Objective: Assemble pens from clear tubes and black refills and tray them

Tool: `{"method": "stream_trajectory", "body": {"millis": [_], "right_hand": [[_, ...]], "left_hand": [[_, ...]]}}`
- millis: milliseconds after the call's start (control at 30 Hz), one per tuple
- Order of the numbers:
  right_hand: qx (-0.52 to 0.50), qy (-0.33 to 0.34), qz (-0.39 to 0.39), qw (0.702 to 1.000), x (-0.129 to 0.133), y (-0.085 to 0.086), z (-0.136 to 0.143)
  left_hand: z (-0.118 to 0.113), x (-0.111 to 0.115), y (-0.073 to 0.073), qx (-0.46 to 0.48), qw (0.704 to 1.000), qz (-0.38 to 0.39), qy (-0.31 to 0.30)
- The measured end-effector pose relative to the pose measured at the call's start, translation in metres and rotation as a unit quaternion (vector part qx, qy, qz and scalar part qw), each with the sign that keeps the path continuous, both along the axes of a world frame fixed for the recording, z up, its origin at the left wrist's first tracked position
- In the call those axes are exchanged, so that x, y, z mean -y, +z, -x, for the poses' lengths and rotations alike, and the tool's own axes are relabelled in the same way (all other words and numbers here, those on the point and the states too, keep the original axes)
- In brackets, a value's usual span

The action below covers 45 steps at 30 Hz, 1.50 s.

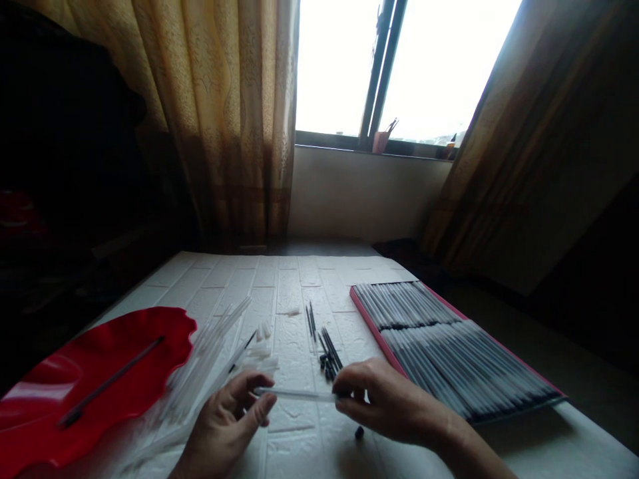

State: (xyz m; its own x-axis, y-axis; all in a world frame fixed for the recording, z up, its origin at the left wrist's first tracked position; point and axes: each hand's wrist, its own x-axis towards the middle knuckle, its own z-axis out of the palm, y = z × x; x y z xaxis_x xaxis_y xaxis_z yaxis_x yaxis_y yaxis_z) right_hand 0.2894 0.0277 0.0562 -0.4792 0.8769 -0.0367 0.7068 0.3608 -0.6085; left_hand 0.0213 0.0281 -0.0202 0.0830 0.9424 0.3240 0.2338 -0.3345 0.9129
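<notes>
A clear pen barrel (299, 395) lies level across the middle, held at both ends. My left hand (234, 416) pinches its left end between thumb and fingers. At the other end, the fingers of my right hand (382, 399) are closed on the barrel; something dark shows at their tips, too small to make out. Just beyond my right hand are black pen refills (330, 347) and small black caps (327, 366). One black cap (359, 432) lies below it. Loose clear barrels (200, 366) are heaped beside my left hand, near small whitish pieces (262, 346).
A red scalloped plate (124, 332) at the left holds one dark pen (112, 380). On the right, a red-edged tray (372, 326) is filled with rows of pens (449, 352). The table (294, 439) has a white brick pattern. Curtains and a window stand behind.
</notes>
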Motion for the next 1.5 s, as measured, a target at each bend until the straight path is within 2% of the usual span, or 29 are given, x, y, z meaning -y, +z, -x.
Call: {"method": "stream_trajectory", "body": {"millis": [67,267,400,500,567,667,767,933,1033,1133,1267,1367,1500], "right_hand": [[0.002,0.002,0.002,1.0,0.002,0.0,0.005],[-0.008,0.049,-0.009,0.999,0.011,-0.006,0.036],[0.003,0.098,-0.006,0.995,0.017,-0.015,0.051],[0.003,0.131,-0.028,0.991,0.016,-0.019,0.047],[0.017,0.103,-0.074,0.992,0.011,-0.021,0.038],[0.047,-0.011,-0.162,0.986,-0.002,-0.026,0.017],[0.069,-0.113,-0.214,0.968,-0.017,-0.035,-0.002],[0.066,-0.15,-0.232,0.959,-0.026,-0.049,-0.009],[0.055,-0.129,-0.249,0.958,-0.024,-0.049,0.005],[0.065,-0.082,-0.255,0.961,-0.022,-0.042,0.026],[0.132,-0.003,-0.201,0.971,-0.026,-0.025,0.059],[0.147,0.012,-0.188,0.971,-0.037,-0.019,0.081],[0.146,0.018,-0.172,0.974,-0.05,-0.021,0.099]], "left_hand": [[-0.001,0.0,-0.002,0.03,0.998,0.043,-0.017],[-0.004,0.004,0.003,0.057,0.994,0.08,-0.05],[-0.006,0.006,0.007,0.073,0.993,0.084,-0.043],[-0.007,0.004,0.005,0.068,0.994,0.079,-0.025],[-0.007,0.002,0.002,0.046,0.996,0.07,-0.018],[-0.007,0.001,-0.002,-0.014,0.999,0.038,-0.033],[-0.007,0.008,-0.003,-0.103,0.991,-0.027,-0.085],[-0.008,0.024,0.003,-0.23,0.944,-0.156,-0.178],[-0.009,0.025,0.006,-0.254,0.928,-0.201,-0.186],[-0.011,0.022,0.008,-0.256,0.921,-0.229,-0.182],[-0.013,0.022,0.012,-0.258,0.916,-0.244,-0.189],[-0.013,0.024,0.016,-0.263,0.917,-0.236,-0.184],[-0.015,0.023,0.015,-0.262,0.922,-0.224,-0.177]]}}
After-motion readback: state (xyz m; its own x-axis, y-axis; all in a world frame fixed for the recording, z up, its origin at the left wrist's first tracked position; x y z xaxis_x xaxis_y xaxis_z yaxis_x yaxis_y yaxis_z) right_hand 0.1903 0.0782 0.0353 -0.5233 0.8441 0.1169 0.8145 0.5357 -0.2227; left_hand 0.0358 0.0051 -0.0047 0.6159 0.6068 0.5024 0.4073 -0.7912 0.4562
